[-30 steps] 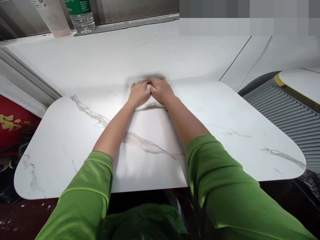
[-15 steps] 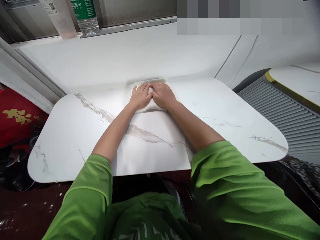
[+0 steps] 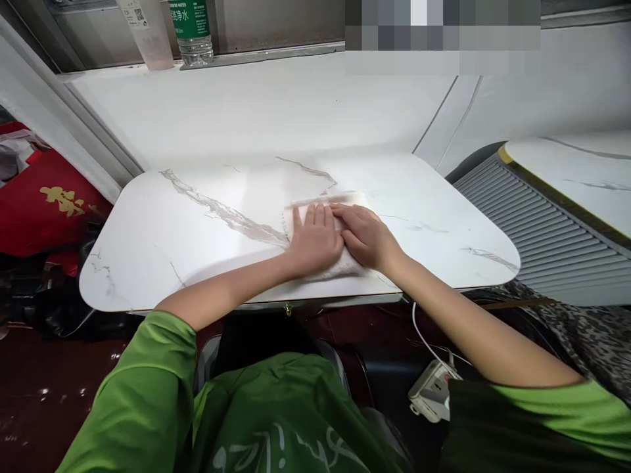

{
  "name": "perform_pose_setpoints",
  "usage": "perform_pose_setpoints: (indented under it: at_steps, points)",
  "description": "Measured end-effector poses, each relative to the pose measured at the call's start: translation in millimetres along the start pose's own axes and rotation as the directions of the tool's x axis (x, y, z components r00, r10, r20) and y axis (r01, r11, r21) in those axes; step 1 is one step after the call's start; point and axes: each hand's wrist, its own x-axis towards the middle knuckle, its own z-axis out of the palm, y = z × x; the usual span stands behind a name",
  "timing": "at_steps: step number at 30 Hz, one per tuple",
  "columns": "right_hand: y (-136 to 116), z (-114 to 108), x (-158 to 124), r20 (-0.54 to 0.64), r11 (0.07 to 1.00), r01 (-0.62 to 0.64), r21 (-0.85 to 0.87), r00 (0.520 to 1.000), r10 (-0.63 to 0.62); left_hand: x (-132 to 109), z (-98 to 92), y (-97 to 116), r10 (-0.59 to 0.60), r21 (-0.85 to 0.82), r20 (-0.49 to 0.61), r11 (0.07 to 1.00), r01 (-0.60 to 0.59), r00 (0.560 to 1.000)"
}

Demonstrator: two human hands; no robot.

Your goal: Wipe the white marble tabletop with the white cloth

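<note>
A folded white cloth (image 3: 348, 266) lies on the white, grey-veined tabletop (image 3: 162, 217), right of the table's middle. My left hand (image 3: 315, 242) rests palm down on it, fingers stretched out and a little apart. Beside it, my right hand (image 3: 367, 235) presses on the cloth with extended fingers, their tips touching or nearly touching the left fingers. The hands cover much of the cloth, and its far edge shows beyond the fingertips.
On the ledge behind the table stand a green-labelled water bottle (image 3: 194, 39) and a translucent cup (image 3: 150, 39). A red bag (image 3: 54, 203) sits at the left. To the right is a ribbed grey panel (image 3: 547, 243). A white device with a cable (image 3: 431, 391) lies below the table.
Both hands have drawn the cloth closer to me and to the right across the tabletop. The camera view has shifted too. The device below the table now shows.
</note>
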Motion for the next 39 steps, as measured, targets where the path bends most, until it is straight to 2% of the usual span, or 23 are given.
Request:
perform_pose_setpoints:
  at_steps: [4,8,12,15,21,28,33,39]
  points:
    - [7,-26,-46,-0.005,1.000,-0.020,-0.017,1.000,0.020,-12,6.3,40,0.090,0.023,0.007,0.996,-0.090,0.996]
    - [21,-47,-83,-0.006,0.994,-0.066,-0.085,0.998,0.066,-10,10.5,74,0.144,-0.004,-0.016,0.989,-0.145,0.989]
    - [41,-57,-97,0.024,0.987,-0.106,-0.122,0.994,0.110,6,10.4,96,0.117,-0.069,0.020,0.991,-0.116,0.993]
    - [55,-55,-92,0.004,0.981,-0.153,-0.116,0.988,0.154,25,10.8,101,0.103,-0.109,0.052,0.989,-0.097,0.993]
    - [78,-47,-57,-0.021,0.982,-0.164,-0.099,0.986,0.163,59,17.2,87,0.091,-0.135,-0.019,0.986,-0.093,0.996]
    - [101,-31,6,-0.010,0.985,-0.147,-0.091,0.989,0.147,105,14.0,56,0.005,-0.149,-0.084,0.989,-0.018,0.996]
    - [114,-14,50,0.001,0.982,-0.146,-0.122,0.989,0.148,139,7.2,26,-0.026,-0.141,-0.046,0.990,0.020,0.999]
    - [131,4,93,-0.003,0.969,-0.164,-0.187,0.986,0.166,172,-0.1,-2,-0.063,-0.135,-0.050,0.989,0.055,0.997]
